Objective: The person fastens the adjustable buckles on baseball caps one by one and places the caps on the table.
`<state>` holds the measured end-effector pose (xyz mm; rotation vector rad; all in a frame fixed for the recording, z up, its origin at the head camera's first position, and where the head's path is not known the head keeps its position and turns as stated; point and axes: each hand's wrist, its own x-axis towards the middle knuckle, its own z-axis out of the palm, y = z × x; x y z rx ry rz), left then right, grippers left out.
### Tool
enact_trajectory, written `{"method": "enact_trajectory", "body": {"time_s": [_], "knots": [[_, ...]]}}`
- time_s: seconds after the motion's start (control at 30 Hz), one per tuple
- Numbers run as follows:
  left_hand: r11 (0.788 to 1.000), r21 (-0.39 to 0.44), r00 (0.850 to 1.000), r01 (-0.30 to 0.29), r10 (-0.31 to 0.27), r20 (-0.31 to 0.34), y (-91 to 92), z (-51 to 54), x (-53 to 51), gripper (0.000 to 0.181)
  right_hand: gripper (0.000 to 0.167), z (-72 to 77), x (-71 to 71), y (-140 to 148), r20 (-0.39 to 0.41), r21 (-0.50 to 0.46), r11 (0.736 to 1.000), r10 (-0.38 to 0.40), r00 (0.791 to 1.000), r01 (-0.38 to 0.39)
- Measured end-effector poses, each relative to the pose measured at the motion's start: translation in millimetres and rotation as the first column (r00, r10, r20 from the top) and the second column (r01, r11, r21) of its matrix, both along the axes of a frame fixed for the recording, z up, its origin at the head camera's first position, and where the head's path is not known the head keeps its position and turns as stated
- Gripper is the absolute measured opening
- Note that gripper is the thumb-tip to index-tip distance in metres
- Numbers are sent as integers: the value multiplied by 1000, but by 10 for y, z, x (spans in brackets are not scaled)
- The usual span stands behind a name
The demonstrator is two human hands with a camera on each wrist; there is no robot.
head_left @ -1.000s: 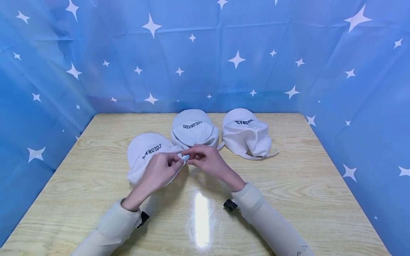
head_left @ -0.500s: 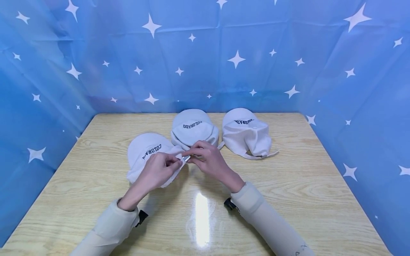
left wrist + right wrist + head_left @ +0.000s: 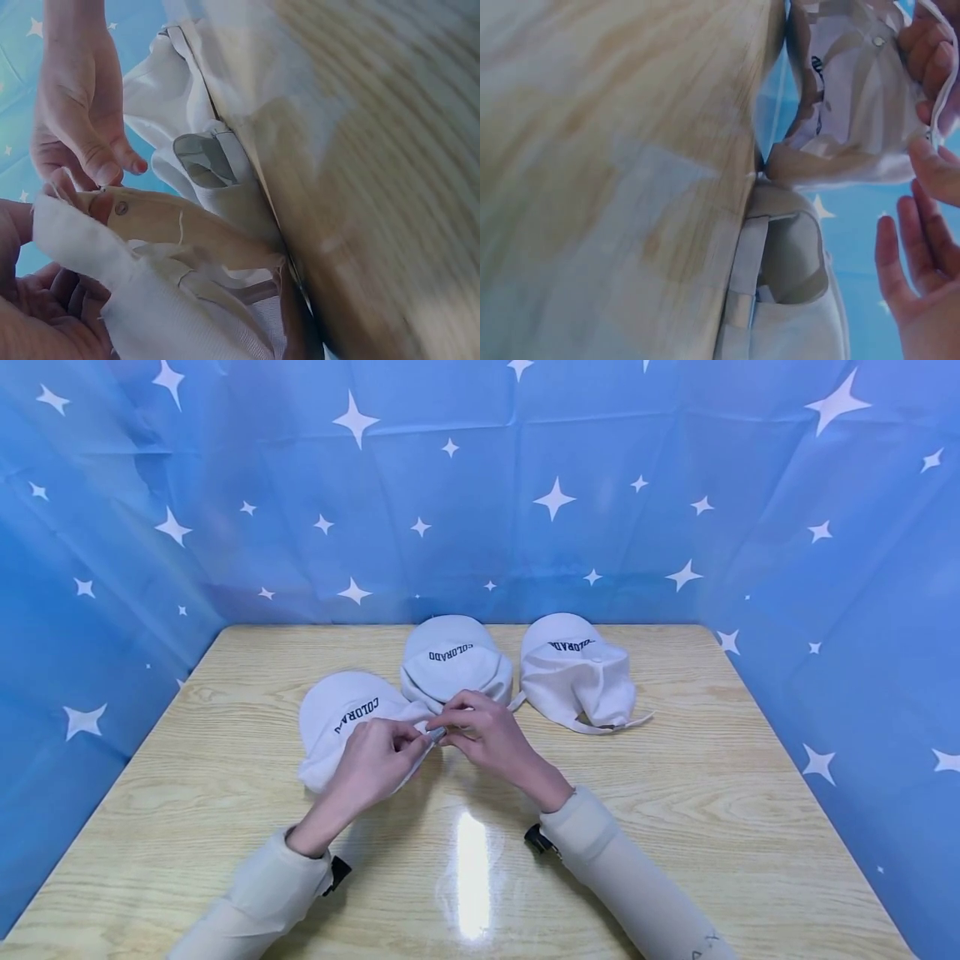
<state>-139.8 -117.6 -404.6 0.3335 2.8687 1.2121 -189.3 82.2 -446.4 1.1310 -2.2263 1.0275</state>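
A white cap (image 3: 337,691) with dark COLORADO lettering lies at the left of the table. My left hand (image 3: 371,762) grips the edge of its back strap, whose pale cloth (image 3: 82,238) shows large in the left wrist view. From the right, my right hand (image 3: 483,732) pinches the strap end, thumb and index finger together. Between the two hands sits a small silvery metal piece (image 3: 437,735), apparently a buckle, mostly hidden by fingertips. In the right wrist view my right hand (image 3: 930,300) has its other fingers extended away from the cap's open back (image 3: 855,90).
A second white cap (image 3: 453,670) stands just behind the hands, and a third (image 3: 576,681) lies to its right with its strap loose. All rest on a wood-grain table (image 3: 675,827). A blue star-patterned cloth (image 3: 480,485) hangs behind and at both sides.
Both hands stay at the strap with small finger movements. The metal piece has turned between the fingertips and shows less now. The other caps have not moved.
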Motion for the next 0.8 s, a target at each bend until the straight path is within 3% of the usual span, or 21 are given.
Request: {"method": "enact_trajectory", "body": {"time_s": [0.13,0.4,0.63,0.8], "knots": [[1000,-27,1000,10,-10,3,-15,20,-5,22,18,9,4,1,-2,15,1000,-12,1000,12],[986,-157,997,52,-43,57,-96,102,-10,13,23,16,-10,17,-6,32,999,-38,999,38],[990,-113,994,82,-73,83,-89,112,-9,19,22,15,-21,50,37,17,999,-44,998,44],[994,-90,995,55,-47,83,-82,93,6,21,22,5,-14,51,44,2,1000,-29,999,29]]}}
